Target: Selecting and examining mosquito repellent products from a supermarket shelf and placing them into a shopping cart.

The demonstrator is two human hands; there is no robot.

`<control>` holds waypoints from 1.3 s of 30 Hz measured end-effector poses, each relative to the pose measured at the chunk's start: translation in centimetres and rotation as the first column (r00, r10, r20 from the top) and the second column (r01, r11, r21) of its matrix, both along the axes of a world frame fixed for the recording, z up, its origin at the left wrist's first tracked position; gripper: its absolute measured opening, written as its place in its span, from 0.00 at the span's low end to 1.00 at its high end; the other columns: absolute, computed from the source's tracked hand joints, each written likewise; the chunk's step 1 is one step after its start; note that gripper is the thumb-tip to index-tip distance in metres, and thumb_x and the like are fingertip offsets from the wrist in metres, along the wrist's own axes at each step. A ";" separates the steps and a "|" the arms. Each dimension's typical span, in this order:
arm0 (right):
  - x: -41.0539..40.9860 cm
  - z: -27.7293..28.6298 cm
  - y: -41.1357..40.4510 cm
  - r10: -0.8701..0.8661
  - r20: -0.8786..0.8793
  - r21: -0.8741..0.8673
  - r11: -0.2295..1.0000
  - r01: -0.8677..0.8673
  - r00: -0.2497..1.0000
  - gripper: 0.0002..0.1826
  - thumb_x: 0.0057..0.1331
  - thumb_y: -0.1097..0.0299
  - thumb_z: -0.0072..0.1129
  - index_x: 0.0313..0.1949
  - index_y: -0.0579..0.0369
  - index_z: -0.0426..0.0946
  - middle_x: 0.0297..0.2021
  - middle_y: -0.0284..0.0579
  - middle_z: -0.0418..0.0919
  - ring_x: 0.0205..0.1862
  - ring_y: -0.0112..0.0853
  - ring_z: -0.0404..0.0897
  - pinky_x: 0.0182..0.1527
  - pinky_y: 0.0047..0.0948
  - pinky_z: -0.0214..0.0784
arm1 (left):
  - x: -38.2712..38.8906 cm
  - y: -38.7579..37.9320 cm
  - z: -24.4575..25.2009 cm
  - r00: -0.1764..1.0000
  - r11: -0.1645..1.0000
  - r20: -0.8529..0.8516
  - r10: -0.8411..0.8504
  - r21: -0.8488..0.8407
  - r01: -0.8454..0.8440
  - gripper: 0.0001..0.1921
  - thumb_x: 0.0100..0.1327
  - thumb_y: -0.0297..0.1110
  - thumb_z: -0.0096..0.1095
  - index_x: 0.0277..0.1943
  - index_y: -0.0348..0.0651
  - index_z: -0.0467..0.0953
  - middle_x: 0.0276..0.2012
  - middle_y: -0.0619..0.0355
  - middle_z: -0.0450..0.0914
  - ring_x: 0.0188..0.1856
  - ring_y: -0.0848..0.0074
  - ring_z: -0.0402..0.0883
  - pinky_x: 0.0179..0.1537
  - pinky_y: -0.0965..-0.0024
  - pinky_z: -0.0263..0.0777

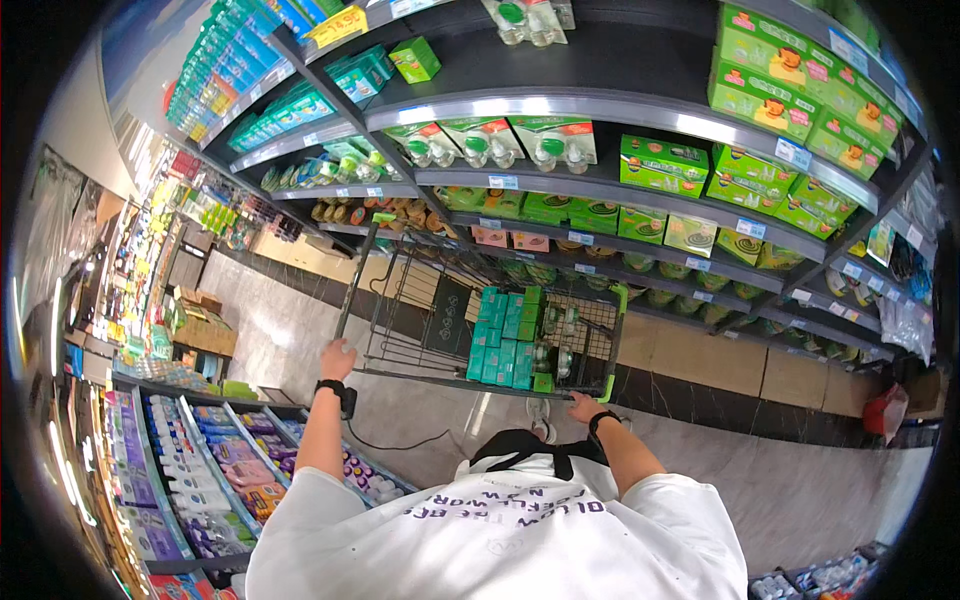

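Observation:
A wire shopping cart [409, 315] stands sideways before me. My left hand [338, 360] is closed around the near end of its dark handle bar [358, 281]. My right hand [585, 407] grips the near top rim of the cart, beside a green plastic corner [609, 388]. Stacked inside the basket are several small teal boxes [495, 337]. Next to them are several green boxes [529, 311] and some clear packs with rounded parts [562, 360], whose details are too small to tell. Both wrists wear black bands; a cable [397, 448] hangs near the left one.
Beyond the cart runs a dark store shelf [562, 82] with green cartons [664, 166], blister packs with green-capped bottles [480, 146] and coil boxes [589, 214]. Behind my left arm is a rack [187, 480] of bottles and pouches. Cardboard boxes [202, 326] stand farther left on the tiled floor [270, 330].

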State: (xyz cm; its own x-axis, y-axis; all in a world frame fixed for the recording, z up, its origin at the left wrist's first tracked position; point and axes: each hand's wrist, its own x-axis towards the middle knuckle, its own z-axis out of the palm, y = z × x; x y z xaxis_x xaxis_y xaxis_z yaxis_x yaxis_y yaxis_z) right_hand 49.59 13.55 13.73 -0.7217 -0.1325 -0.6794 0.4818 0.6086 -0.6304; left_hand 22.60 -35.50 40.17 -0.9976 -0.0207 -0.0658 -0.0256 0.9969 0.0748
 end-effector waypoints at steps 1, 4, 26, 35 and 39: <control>0.3 -0.5 0.0 -0.022 0.052 0.031 0.999 0.020 0.998 0.40 0.58 0.51 0.52 0.66 0.56 0.55 0.64 0.55 0.60 0.65 0.47 0.59 0.64 0.38 0.55 | -0.4 -0.4 0.1 0.999 0.999 -0.039 -0.002 -0.054 0.000 0.23 0.55 0.45 0.58 0.52 0.43 0.75 0.54 0.42 0.72 0.57 0.51 0.68 0.57 0.52 0.63; 1.9 -0.4 0.6 -0.024 0.130 0.054 0.998 0.017 0.991 0.40 0.59 0.54 0.51 0.67 0.57 0.52 0.66 0.54 0.57 0.66 0.46 0.58 0.65 0.38 0.54 | -2.2 -1.6 -0.4 0.989 0.989 -0.148 0.022 -0.143 -0.043 0.26 0.55 0.46 0.58 0.55 0.44 0.72 0.55 0.41 0.71 0.59 0.51 0.67 0.58 0.51 0.62; 1.0 1.8 -4.2 -0.094 0.123 0.143 0.987 0.076 0.988 0.32 0.63 0.57 0.54 0.66 0.46 0.60 0.36 0.45 0.79 0.35 0.30 0.78 0.35 0.29 0.70 | -7.8 -3.8 -11.0 0.979 0.932 0.000 0.204 0.306 -0.194 0.27 0.61 0.59 0.51 0.47 0.40 0.73 0.37 0.43 0.80 0.40 0.48 0.78 0.38 0.51 0.70; -2.0 4.3 -5.1 -0.076 0.355 0.126 0.991 0.033 0.932 0.30 0.61 0.53 0.50 0.63 0.43 0.64 0.44 0.51 0.79 0.38 0.39 0.81 0.37 0.37 0.75 | -3.6 3.3 -10.5 0.995 0.941 -0.097 0.039 0.338 -0.004 0.21 0.65 0.52 0.50 0.44 0.40 0.71 0.27 0.44 0.79 0.32 0.48 0.77 0.31 0.49 0.68; 0.7 3.9 -1.4 -0.130 0.318 0.110 0.989 0.100 0.939 0.29 0.62 0.55 0.52 0.63 0.45 0.64 0.33 0.40 0.78 0.31 0.29 0.78 0.29 0.29 0.71 | -2.0 6.7 -11.3 0.992 0.941 -0.122 0.007 0.335 0.035 0.22 0.66 0.51 0.49 0.45 0.37 0.70 0.30 0.40 0.78 0.33 0.47 0.77 0.31 0.49 0.69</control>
